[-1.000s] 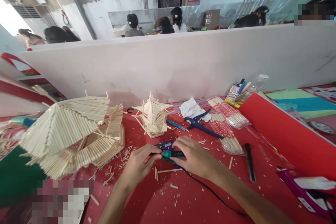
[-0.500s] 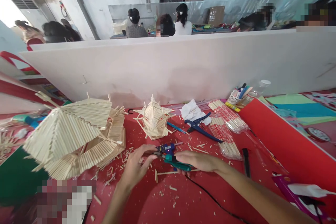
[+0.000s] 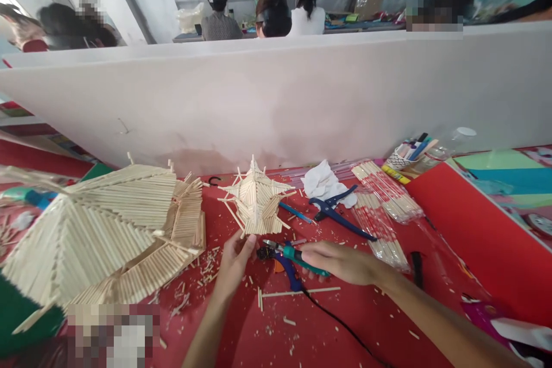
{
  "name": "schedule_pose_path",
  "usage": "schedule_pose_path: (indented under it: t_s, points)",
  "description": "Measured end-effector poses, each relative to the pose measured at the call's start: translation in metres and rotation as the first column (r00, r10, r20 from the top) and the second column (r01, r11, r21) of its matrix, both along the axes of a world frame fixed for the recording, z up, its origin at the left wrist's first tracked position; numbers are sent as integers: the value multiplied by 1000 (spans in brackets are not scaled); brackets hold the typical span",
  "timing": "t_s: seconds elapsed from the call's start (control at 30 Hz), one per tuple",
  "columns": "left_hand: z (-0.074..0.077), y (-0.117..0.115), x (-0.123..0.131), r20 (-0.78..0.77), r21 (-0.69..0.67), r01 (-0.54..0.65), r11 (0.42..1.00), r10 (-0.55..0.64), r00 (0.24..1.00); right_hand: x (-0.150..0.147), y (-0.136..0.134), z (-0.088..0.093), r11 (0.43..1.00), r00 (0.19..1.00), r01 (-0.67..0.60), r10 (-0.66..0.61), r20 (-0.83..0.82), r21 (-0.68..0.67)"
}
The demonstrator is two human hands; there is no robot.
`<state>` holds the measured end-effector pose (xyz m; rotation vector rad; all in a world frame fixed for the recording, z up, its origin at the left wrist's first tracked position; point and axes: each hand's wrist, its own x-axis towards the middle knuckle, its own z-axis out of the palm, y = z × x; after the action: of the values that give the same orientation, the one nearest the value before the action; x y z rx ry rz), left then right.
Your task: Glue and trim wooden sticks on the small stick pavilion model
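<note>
My right hand (image 3: 340, 261) is closed round a teal and blue glue gun (image 3: 290, 257) lying low over the red table (image 3: 328, 328), its nozzle pointing left. My left hand (image 3: 235, 260) reaches up with its fingers at the lower edge of a small pagoda-shaped roof of wooden sticks (image 3: 256, 201); whether it grips the roof is unclear. A black cord (image 3: 340, 325) trails from the gun toward me.
A large stick roof model (image 3: 103, 230) fills the left. Blue cutters (image 3: 338, 213), white tissue (image 3: 322, 179), packs of sticks (image 3: 382, 207), a pen cup (image 3: 409, 152) and a red board (image 3: 474, 236) lie to the right. A white partition (image 3: 276, 92) stands behind; people sit beyond.
My left hand left the glue gun's tip and moved up to the small stick roof. My right hand shifted right along the gun. The view tilted downward.
</note>
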<state>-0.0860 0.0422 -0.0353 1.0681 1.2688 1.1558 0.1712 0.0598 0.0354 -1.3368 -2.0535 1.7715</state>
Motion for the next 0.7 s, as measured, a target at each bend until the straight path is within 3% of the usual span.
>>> schedule_pose_path:
  t_s: [0.1, 0.3, 0.7]
  points:
    - [3, 2, 5, 45, -42, -54, 998, 55, 997, -1, 4, 3, 999, 1000, 11, -11, 17, 50]
    - [4, 3, 8, 93, -63, -85, 994, 91, 992, -4, 13, 5, 1000, 1000, 1, -1, 0, 24]
    - [-5, 3, 8, 142, -71, -40, 997, 50, 989, 5, 17, -6, 989, 999, 36, -40, -24, -146]
